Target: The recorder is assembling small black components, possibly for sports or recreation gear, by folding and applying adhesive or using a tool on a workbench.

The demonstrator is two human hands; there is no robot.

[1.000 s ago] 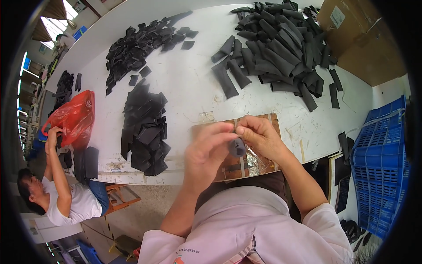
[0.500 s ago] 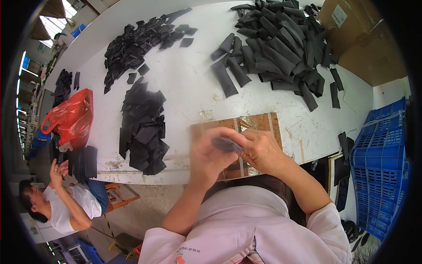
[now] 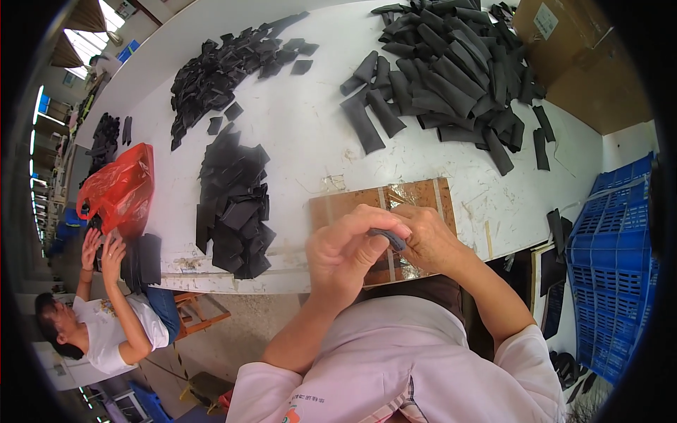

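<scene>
"Above a brown board (image 3: 326, 211) at the near edge of a white table (image 3: 303, 141), a dark grey piece (image 3: 392, 240) sits between two bare hands. How does it handle?"

"Light and soft, by its look: foam-like, likelier to bend than break, with a matt face that should not slip. A rim pinched between thumb and fingertips seems the best hold; hard pulling could tear it."

"And the grip?"

"The left hand (image 3: 338, 257) pinches the piece between thumb and curled fingers, barely parted. The right hand (image 3: 429, 243) bunches close against the other end; its fingertips are hidden, so whether it clasps or merely steadies, one cannot tell"
</scene>
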